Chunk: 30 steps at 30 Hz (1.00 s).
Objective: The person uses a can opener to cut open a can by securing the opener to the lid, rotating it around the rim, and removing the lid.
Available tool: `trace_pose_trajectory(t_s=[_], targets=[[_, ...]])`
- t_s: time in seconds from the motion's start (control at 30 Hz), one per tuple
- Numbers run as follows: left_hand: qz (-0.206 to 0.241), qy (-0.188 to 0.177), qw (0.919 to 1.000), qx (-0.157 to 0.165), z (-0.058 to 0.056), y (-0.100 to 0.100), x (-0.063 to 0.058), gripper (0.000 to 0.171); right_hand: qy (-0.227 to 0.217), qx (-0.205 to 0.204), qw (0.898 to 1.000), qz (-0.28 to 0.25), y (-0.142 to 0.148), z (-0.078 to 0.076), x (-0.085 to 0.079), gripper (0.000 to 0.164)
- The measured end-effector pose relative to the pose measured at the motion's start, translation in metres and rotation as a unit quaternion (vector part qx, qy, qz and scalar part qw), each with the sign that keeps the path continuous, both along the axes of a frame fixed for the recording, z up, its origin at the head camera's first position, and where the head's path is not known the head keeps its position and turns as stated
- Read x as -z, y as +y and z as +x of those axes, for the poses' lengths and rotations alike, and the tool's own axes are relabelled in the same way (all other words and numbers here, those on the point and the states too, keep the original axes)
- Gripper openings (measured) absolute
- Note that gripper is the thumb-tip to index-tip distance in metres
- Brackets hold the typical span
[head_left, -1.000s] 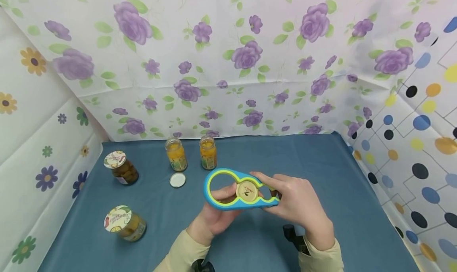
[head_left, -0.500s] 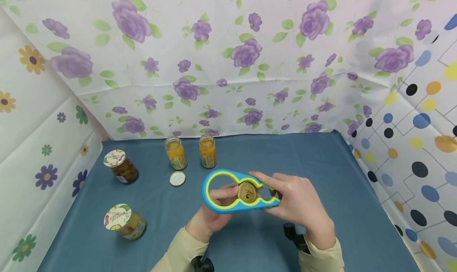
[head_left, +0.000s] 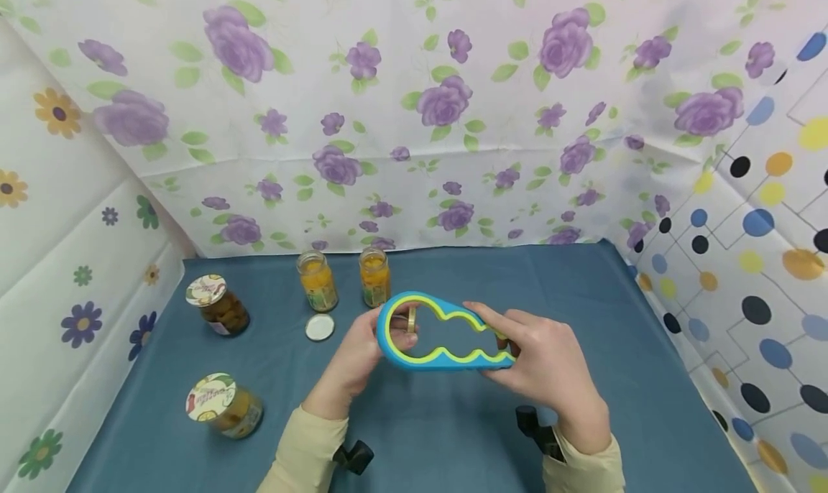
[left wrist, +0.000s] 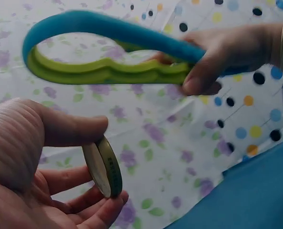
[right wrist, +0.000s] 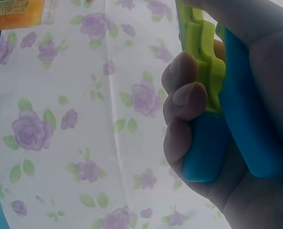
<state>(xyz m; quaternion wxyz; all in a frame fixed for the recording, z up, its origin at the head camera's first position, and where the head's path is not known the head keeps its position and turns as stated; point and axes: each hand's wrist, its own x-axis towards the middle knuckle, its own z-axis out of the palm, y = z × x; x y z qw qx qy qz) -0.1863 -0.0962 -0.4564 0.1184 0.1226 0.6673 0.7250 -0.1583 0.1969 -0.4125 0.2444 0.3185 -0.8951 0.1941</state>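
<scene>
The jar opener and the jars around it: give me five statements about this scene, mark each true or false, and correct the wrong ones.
1. The left hand pinches a gold lid, and the right hand grips a blue and green jar opener. True.
2. The gold lid is lodged inside the jar opener. False: the left wrist view shows the two apart.
3. The two jars of orange contents stand without lids. True.
4. A white-faced lid lies on the blue tablecloth. True.
5. Every jar here is uncapped. False: the jar of brown contents has a printed lid on.
</scene>
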Motion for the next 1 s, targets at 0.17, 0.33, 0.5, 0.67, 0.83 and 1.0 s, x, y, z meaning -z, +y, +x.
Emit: trace_pose_trajectory(t_s=[0.17,0.33,0.5,0.67,0.83,1.0], targets=[[0.014,-0.008,0.9994,-0.030,-0.003,-0.013,-0.003,0.060,0.004,0.001,1.000,-0.005,0.001,0.000,-0.001,0.086],[0.022,-0.001,0.9988,-0.043,-0.006,-0.021,-0.004,0.065,-0.002,0.004,1.000,-0.005,0.001,0.000,0.000,0.086],[0.013,0.008,0.9976,-0.067,-0.008,-0.026,-0.006,0.059,-0.005,0.017,1.000,-0.005,0.004,0.000,-0.001,0.086],[0.008,0.009,0.9959,-0.090,-0.010,-0.032,-0.009,0.060,-0.005,0.022,1.000,-0.005,0.006,0.000,-0.002,0.087],[-0.030,0.010,0.9919,-0.123,-0.013,-0.034,-0.007,0.059,-0.006,0.024,1.000,-0.005,0.006,-0.001,-0.003,0.087],[-0.105,0.021,0.9811,-0.162,-0.018,-0.035,0.001,0.058,-0.012,0.028,1.000,-0.003,0.007,0.000,-0.002,0.087]])
